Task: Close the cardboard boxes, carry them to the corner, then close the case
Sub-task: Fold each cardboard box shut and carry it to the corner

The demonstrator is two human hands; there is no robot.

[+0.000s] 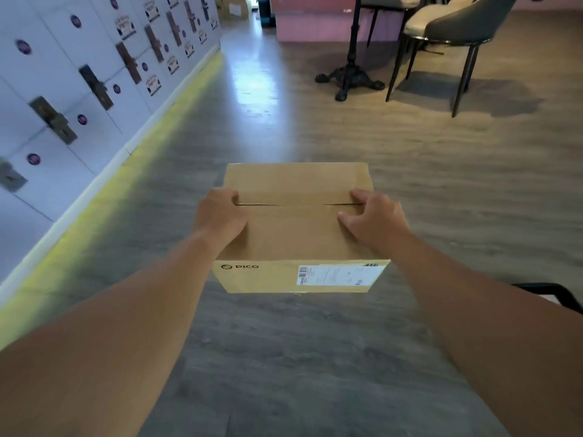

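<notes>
though flaps not quite flush, plain brown cardboard box [296, 228], white label, both hands [220, 212] gripping its sides

**Lockers, floor, seating**

White lockers [72, 89] with stickers and metal latches line the left wall above a yellow-lit strip. Grey wood-look floor [284, 342] fills the middle. Upper right stand a black table base [350, 74] and a grey chair [454, 29].
</notes>
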